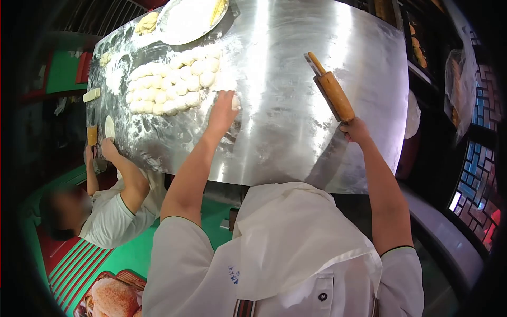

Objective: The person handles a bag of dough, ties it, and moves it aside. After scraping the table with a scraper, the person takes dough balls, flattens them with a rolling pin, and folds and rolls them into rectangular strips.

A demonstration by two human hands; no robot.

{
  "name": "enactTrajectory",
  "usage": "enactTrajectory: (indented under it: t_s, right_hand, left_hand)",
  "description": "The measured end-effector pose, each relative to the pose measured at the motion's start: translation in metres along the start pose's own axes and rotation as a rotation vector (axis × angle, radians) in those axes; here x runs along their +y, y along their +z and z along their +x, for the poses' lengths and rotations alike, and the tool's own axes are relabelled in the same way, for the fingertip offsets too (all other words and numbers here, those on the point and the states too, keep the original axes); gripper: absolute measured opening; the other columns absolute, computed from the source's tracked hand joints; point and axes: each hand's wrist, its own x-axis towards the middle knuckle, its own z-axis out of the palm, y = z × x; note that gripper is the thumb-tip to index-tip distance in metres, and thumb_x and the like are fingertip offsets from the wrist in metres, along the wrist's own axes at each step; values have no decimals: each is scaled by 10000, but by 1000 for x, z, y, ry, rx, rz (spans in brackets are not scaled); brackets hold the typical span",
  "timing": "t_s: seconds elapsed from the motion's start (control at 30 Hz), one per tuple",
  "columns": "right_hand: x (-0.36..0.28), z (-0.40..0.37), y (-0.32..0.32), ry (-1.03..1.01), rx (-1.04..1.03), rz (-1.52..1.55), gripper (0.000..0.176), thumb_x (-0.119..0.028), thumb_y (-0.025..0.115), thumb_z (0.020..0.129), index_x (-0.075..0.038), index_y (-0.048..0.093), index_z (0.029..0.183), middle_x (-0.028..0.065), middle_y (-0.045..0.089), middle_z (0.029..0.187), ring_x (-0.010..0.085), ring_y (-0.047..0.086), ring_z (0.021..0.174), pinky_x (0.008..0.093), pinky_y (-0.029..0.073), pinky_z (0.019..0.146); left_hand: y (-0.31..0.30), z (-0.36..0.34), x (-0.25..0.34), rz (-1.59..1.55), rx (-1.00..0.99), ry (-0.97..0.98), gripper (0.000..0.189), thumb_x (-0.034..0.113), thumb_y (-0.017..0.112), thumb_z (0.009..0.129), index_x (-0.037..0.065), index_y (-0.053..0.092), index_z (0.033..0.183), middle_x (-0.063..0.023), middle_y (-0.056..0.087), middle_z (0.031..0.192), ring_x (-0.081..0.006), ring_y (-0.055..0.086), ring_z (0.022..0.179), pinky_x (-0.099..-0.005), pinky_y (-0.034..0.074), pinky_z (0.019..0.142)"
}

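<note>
1. Steel table (296,105): fills the upper half of the view. Its surface is dusted with flour, heaviest toward 10 o'clock.

2. Round tray (179,26): sits at the far edge, at 11 o'clock from the table centre. A dough lump (147,24) lies just beside it at 9 o'clock.

3. Dough pieces (169,84): a tight cluster of small rounds in rows, touching one another. The cluster lies at 10 o'clock from the left hand (222,112).

4. Rolling pin (334,95): wooden, tilted, with its free handle pointing to 11 o'clock. It is well apart from the cluster.

5. Right hand (355,129): fingers are curled tight around the near handle of the rolling pin. The pin body extends from the fist toward 11 o'clock.

6. Left hand: the fingers are extended and pressed together, reaching onto the floured surface. A single dough piece (235,101) touches the hand on its thumb side, at 2 o'clock from the knuckles. Whether the thumb clamps the piece cannot be told.

7. Co-worker (lower left, at 8 o'clock): one co-worker's hand (108,148) is at the table edge, just below a flat dough disc (109,127) and a small wooden roller (92,134).
</note>
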Motion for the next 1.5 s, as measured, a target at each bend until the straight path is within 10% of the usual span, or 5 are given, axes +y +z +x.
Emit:
enactTrajectory:
  t_s: [0.4,0.57,0.83,1.3,1.5]
  right_hand:
    - [-6,-15,-3,-51,-8,-107,210,-267,699,815,-86,663,917,29,649,621,168,642,555,325,498,600]
    - [6,-33,7,-166,187,-273,358,-309,676,852,-43,598,1079,137,710,978,360,673,936,453,537,799]
    - [74,-75,20,-251,133,-186,423,-343,671,886,-38,489,1117,211,692,961,399,665,912,490,514,773]
    - [12,-107,19,-323,267,-263,537,-581,467,950,-111,488,1208,200,681,782,405,669,744,477,506,644]
    - [-4,-114,85,-538,18,-364,455,-521,490,951,-103,533,1123,166,675,731,358,671,683,472,514,608]
  left_hand:
    - [58,-59,145,-109,-122,34,555,223,812,718,60,555,1183,-143,538,1107,-350,565,1053,-430,498,865]
    - [109,-91,141,108,-250,107,562,284,814,724,79,567,1186,-117,542,1187,-342,500,1175,-495,417,972]
    - [136,-82,163,384,-63,274,710,440,673,845,109,453,1433,-107,333,1555,-349,269,1435,-632,216,1108]
    - [99,-69,148,-91,72,178,765,342,681,859,128,338,1508,-109,254,1594,-330,142,1494,-638,64,1158]
    - [66,-67,70,466,-55,197,625,336,575,938,157,366,1498,-71,290,1585,-308,239,1466,-632,125,1155]
